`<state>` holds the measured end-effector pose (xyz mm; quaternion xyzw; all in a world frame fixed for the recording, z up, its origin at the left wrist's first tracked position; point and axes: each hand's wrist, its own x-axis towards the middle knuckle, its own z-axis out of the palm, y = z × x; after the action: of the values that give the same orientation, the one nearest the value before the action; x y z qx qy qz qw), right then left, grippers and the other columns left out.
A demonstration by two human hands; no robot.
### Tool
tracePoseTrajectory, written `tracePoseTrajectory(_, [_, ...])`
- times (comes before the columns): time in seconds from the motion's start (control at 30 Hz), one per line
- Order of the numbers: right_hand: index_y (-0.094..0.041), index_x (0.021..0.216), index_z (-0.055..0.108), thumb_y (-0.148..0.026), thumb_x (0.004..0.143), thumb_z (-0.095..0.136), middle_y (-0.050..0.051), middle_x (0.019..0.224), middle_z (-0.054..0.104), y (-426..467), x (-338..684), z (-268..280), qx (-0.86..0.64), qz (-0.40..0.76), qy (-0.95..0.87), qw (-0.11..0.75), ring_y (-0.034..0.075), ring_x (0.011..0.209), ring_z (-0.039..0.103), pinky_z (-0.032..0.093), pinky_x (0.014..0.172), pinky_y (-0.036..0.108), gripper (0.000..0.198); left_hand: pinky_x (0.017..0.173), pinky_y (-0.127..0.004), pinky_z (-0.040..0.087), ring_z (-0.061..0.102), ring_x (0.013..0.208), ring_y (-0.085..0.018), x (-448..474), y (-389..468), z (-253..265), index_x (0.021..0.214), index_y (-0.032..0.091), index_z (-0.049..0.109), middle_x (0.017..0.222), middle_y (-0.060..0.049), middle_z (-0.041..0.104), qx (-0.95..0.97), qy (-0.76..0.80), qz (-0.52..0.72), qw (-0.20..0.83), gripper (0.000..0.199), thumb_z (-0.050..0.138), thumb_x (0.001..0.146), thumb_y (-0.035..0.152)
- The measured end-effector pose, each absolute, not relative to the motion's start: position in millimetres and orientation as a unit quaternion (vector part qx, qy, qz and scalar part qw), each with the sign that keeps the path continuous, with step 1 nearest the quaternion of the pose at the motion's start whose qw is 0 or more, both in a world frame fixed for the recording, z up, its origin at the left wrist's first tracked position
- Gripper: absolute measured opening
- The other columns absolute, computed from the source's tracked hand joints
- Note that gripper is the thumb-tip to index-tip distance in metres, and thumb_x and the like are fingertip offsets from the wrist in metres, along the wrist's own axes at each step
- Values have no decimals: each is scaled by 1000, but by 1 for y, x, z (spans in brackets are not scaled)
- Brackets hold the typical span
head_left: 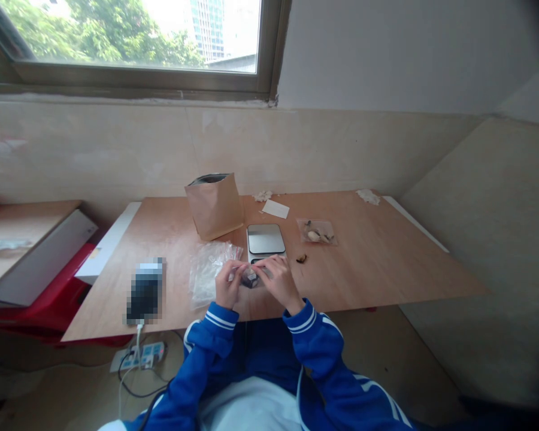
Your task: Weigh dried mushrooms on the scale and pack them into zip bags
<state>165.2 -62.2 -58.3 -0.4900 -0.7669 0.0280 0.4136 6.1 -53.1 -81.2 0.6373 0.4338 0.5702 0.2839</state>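
Both my hands pinch the top edge of a small clear plastic bag (250,279) with dark pieces inside. My left hand (229,284) is closed on its left corner, and my right hand (278,280) is closed on the right part of that edge. Just beyond the hands lies a digital scale (266,239) with a bare metal plate; its front is partly hidden by my fingers. To the left is a pile of clear zip bags (209,272). Right of the scale lie a small dark curled piece (301,259) and a filled clear bag (317,232) with pale and dark pieces.
A brown paper pouch (215,208) stands open at the back left. Behind the scale lie a white card (275,209) and crumpled scraps (263,196). A blurred-out device (145,292) with a cable is at the left; a power strip (139,357) sits below the table edge.
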Motion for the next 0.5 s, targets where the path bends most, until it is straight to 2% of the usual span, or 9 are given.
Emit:
tracePoseTrajectory(0.37, [-21, 75, 62, -13, 93, 51, 0, 72, 67, -55, 154, -56, -493, 23, -772, 400, 18, 76, 57, 36, 78, 33, 22, 70, -27, 50, 63, 76, -15, 10, -55, -82, 84, 18, 64, 79, -3, 67, 615, 461, 597, 232, 20, 51, 91, 32])
tracePoseTrajectory(0.5, [-22, 76, 65, -20, 92, 56, -1, 74, 69, -55, 155, -54, -491, 22, -771, 405, 18, 76, 59, 37, 79, 33, 18, 69, -27, 50, 63, 76, -16, 9, -55, -80, 84, 18, 64, 79, -3, 66, 610, 452, 612, 221, 19, 52, 91, 31])
